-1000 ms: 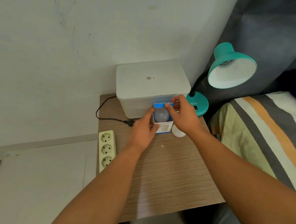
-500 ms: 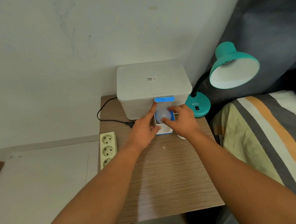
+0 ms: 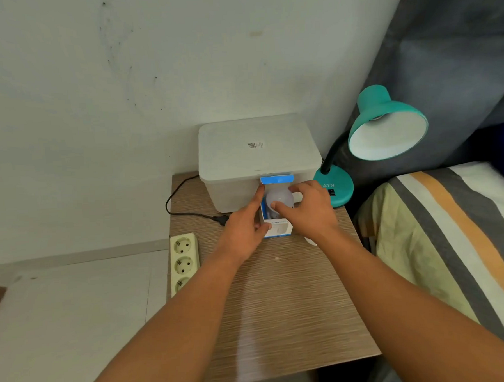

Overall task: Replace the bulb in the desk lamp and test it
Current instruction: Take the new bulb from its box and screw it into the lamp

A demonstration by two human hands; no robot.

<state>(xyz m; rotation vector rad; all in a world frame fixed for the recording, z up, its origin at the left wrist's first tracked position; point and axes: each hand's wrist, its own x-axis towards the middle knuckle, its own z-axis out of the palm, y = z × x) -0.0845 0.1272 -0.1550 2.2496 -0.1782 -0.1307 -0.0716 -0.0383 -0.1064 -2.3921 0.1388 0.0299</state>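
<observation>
The white bulb (image 3: 280, 199) sat in the open top of a small blue-and-white carton (image 3: 277, 229) standing on the wood-grain bench (image 3: 280, 306), just in front of a frosted plastic storage box (image 3: 257, 155). The carton's blue top flap (image 3: 277, 179) stood folded up against the box's front wall. The right hand (image 3: 307, 211) curled over the bulb, thumb and fingertips pinching its dome. The left hand (image 3: 244, 229) braced the carton from its left side, the index finger stretched up along the carton's edge towards the flap and the thumb pressed on its front face, so it held the carton steady. A small white rounded object (image 3: 311, 241) peeked out on the bench under the right wrist, too hidden to identify. To the right of the storage box stood the teal desk lamp (image 3: 384, 125), its round base (image 3: 337, 189) on the back corner of the bench and its shade tipped towards the camera. A black cord with a plug (image 3: 221, 219) lay on the bench left of the carton, and a cream power strip (image 3: 183, 263) ran along the bench's left edge. A bed with a striped cover (image 3: 452, 238) lay to the right.
</observation>
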